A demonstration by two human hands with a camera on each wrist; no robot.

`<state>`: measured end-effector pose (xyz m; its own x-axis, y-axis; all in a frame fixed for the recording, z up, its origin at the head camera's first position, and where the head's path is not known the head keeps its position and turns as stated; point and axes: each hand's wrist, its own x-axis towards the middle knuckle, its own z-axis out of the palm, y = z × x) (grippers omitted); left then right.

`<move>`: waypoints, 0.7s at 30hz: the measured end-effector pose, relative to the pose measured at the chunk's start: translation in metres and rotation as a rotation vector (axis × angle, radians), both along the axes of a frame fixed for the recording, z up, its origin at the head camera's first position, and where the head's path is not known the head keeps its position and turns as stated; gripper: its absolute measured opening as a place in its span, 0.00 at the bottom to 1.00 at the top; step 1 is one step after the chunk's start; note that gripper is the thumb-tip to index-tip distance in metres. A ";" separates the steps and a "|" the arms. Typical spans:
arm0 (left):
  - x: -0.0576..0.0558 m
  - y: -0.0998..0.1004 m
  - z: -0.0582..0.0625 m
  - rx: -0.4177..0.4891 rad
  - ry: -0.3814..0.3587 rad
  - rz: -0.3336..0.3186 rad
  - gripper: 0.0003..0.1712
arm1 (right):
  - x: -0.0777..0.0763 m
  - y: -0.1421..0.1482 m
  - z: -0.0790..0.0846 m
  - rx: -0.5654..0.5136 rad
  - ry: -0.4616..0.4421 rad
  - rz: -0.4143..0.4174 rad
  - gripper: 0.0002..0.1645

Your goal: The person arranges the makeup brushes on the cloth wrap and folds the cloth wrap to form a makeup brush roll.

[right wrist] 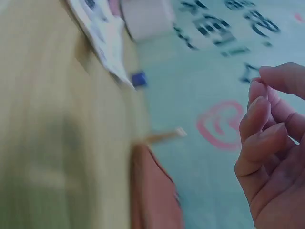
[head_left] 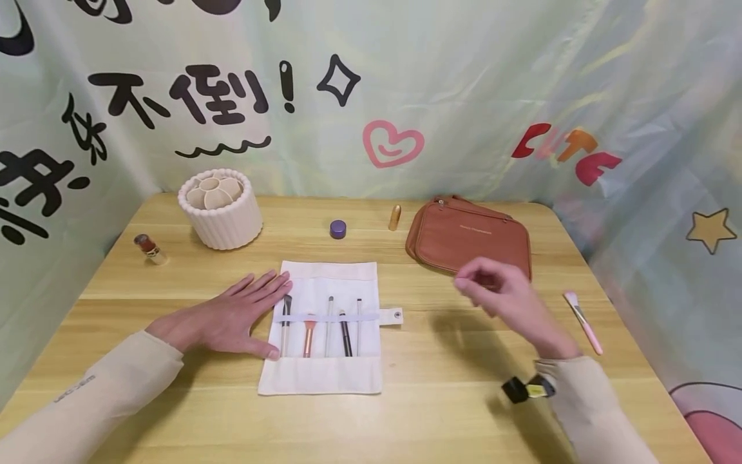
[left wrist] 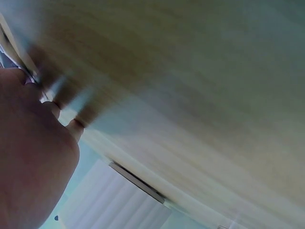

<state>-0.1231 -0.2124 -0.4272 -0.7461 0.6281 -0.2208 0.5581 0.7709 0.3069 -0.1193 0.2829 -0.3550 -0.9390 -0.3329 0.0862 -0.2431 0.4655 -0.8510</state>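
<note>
A white fabric brush roll (head_left: 322, 375) lies unfolded on the table, with several makeup brushes (head_left: 346, 336) tucked upright in its pocket behind a thin band. My left hand (head_left: 232, 316) rests on its left edge, fingers spread and straight, thumb near the pocket. In the left wrist view the back of the same hand (left wrist: 33, 148) fills the lower left. To the right, above the table, my right hand (head_left: 503, 293) hangs with fingers loosely bent and nothing held. The right wrist view shows that hand (right wrist: 279, 152) with thumb and index tip close together.
A brown cosmetic bag (head_left: 472, 235) lies behind my right hand. A pink-handled brush (head_left: 584, 324) lies far right. Along the back stand a white ribbed holder (head_left: 223, 219), a purple round lid (head_left: 338, 229) and a gold tube (head_left: 395, 218). At left is a lipstick-like tube (head_left: 151, 249).
</note>
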 end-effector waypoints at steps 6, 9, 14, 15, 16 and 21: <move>0.001 -0.001 -0.001 0.011 0.000 0.005 0.71 | 0.022 0.063 0.017 -0.079 -0.021 -0.186 0.07; 0.001 0.000 0.000 0.011 0.003 0.004 0.71 | 0.028 0.096 0.015 -0.220 -0.034 -0.243 0.06; 0.002 0.000 0.001 0.018 0.013 -0.001 0.71 | 0.032 0.140 0.004 -0.374 -0.110 -0.341 0.07; 0.002 0.000 0.002 0.019 0.013 -0.001 0.71 | 0.032 0.147 0.001 -0.386 -0.130 -0.364 0.07; 0.002 0.000 0.002 0.019 0.013 0.000 0.71 | 0.031 0.154 -0.002 -0.401 -0.157 -0.386 0.07; 0.003 0.000 0.002 0.012 0.005 0.002 0.71 | 0.028 0.179 -0.020 -0.282 -0.268 -0.528 0.07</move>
<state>-0.1204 -0.2122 -0.4247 -0.7488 0.6288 -0.2096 0.5578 0.7687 0.3130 -0.0912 0.4617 -0.3754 -0.9710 0.1802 -0.1570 0.1945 0.2138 -0.9573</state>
